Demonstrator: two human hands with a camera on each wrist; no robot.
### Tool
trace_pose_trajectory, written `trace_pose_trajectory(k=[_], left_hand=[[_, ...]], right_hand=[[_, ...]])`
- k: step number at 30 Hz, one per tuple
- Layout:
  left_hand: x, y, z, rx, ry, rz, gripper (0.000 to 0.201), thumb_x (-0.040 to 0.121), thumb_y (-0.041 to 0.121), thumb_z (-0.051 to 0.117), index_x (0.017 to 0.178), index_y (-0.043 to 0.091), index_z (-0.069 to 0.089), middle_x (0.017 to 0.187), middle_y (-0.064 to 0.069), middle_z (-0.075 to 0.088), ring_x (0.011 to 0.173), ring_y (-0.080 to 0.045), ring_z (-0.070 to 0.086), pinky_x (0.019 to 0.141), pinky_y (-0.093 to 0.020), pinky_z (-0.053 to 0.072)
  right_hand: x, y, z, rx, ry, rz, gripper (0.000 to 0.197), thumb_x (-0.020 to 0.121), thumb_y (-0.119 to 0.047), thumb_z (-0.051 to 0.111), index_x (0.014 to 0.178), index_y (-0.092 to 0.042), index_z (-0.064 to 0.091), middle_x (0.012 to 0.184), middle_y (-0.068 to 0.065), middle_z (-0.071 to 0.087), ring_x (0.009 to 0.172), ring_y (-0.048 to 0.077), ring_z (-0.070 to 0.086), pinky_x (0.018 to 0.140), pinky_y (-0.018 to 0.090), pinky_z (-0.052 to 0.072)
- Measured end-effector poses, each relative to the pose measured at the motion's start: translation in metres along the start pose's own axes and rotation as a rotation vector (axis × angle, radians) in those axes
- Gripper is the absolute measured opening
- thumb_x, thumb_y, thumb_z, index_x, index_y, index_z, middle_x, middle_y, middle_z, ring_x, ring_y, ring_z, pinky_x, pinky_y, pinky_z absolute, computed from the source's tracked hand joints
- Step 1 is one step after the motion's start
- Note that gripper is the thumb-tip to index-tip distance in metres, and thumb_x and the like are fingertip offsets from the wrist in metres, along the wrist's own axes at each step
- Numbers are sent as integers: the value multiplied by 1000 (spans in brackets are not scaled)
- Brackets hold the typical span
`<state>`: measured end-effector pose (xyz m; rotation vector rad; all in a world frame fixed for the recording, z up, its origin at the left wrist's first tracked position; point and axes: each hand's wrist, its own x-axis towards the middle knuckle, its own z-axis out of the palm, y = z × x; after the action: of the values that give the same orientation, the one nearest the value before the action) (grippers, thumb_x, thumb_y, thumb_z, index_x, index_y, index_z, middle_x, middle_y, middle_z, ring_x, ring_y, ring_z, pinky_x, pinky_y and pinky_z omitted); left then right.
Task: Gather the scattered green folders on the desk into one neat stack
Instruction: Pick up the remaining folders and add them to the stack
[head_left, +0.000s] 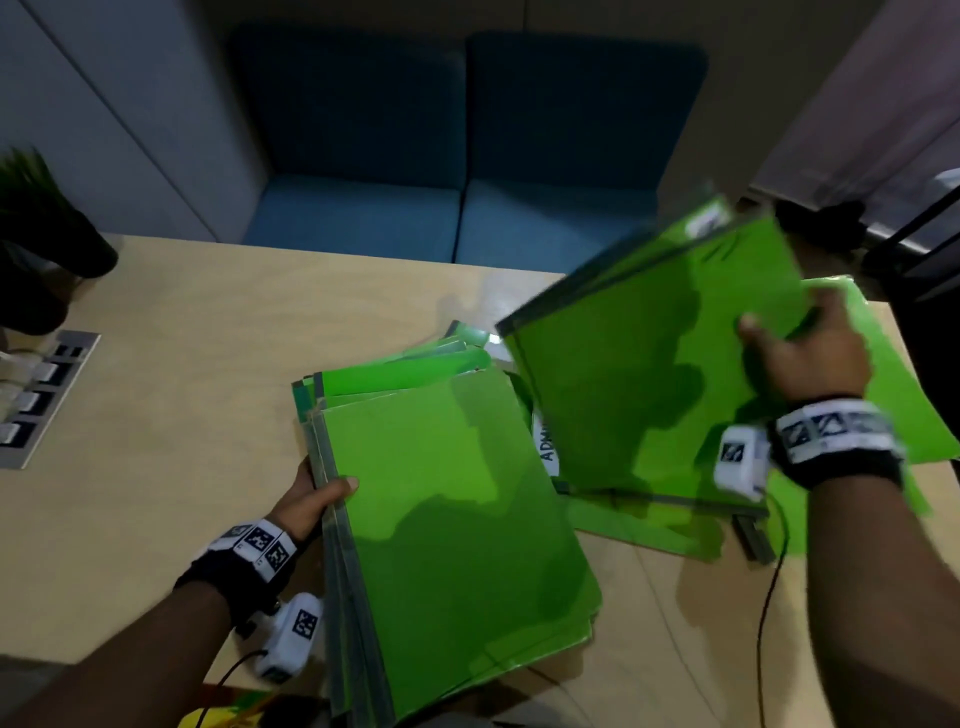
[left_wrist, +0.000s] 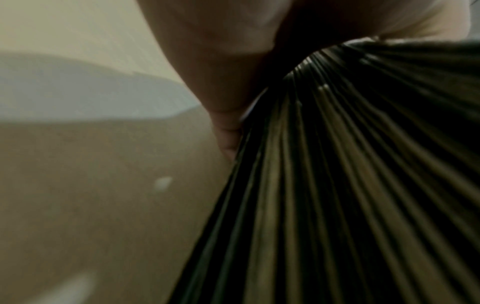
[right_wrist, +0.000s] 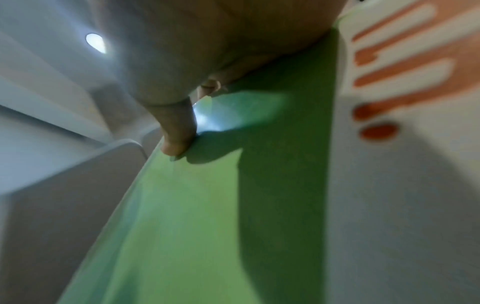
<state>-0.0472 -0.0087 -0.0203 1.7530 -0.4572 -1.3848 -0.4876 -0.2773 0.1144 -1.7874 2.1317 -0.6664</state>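
At the lower centre of the head view the left hand (head_left: 306, 501) grips a thick stack of green folders (head_left: 457, 530) by its left edge, thumb lying on the top cover and the fingers out of sight underneath; the left wrist view shows the fanned edges of that stack (left_wrist: 337, 185) pressed against the palm (left_wrist: 221, 61). The stack rests on the pale wooden bench (head_left: 182, 364), its upper folders splayed toward the top of the pile. At the right of the frame the right hand (head_left: 805, 353) holds a second bunch of green folders (head_left: 649, 364) raised and tilted above the bench, thumb on the upper face and fingers curled round the far edge; the right wrist view shows the thumb (right_wrist: 179, 131) pressing on the green cover (right_wrist: 194, 205). More loose green folders (head_left: 898, 395) lie flat on the bench beneath and to the right of the raised bunch. A socket panel (head_left: 36, 395) sits at the left edge, a dark potted plant (head_left: 36, 218) at upper left, and blue seats (head_left: 457, 171) beyond the bench.
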Motion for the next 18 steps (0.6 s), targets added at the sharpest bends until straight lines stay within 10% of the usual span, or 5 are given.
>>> trace_pose_trajectory(k=[4, 7, 12, 18], left_hand=[[5, 4, -3, 32, -19, -1, 121, 44, 48, 76, 148, 15, 23, 139, -10, 47, 122, -30, 49, 108, -48, 36], [6, 11, -10, 103, -22, -13, 126, 42, 58, 82, 147, 18, 25, 135, -8, 51, 118, -28, 53, 106, -46, 39], [17, 7, -30, 173, -57, -52, 118, 46, 67, 83, 145, 30, 30, 133, -2, 59, 116, -26, 59, 104, -50, 43], [11, 14, -19, 73, -75, -60, 134, 36, 59, 90, 147, 21, 25, 135, -7, 56, 119, -26, 56, 108, -48, 39]], right_hand=[[49, -54, -69, 182, -3, -151, 72, 66, -78, 67, 118, -30, 54, 94, -17, 73, 79, 4, 70, 76, 36, 55], [67, -82, -82, 386, -172, -130, 58, 68, -61, 77, 108, -19, 66, 65, -34, 64, 56, -15, 59, 76, 28, 52], [29, -103, -32, 288, -615, -256, 5, 85, -19, 74, 89, -17, 71, 71, -13, 74, 62, 3, 69, 61, 21, 57], [-43, -143, 99, -336, -783, -582, 56, 72, -59, 75, 105, -17, 58, 98, 9, 65, 97, 29, 62, 75, 34, 44]])
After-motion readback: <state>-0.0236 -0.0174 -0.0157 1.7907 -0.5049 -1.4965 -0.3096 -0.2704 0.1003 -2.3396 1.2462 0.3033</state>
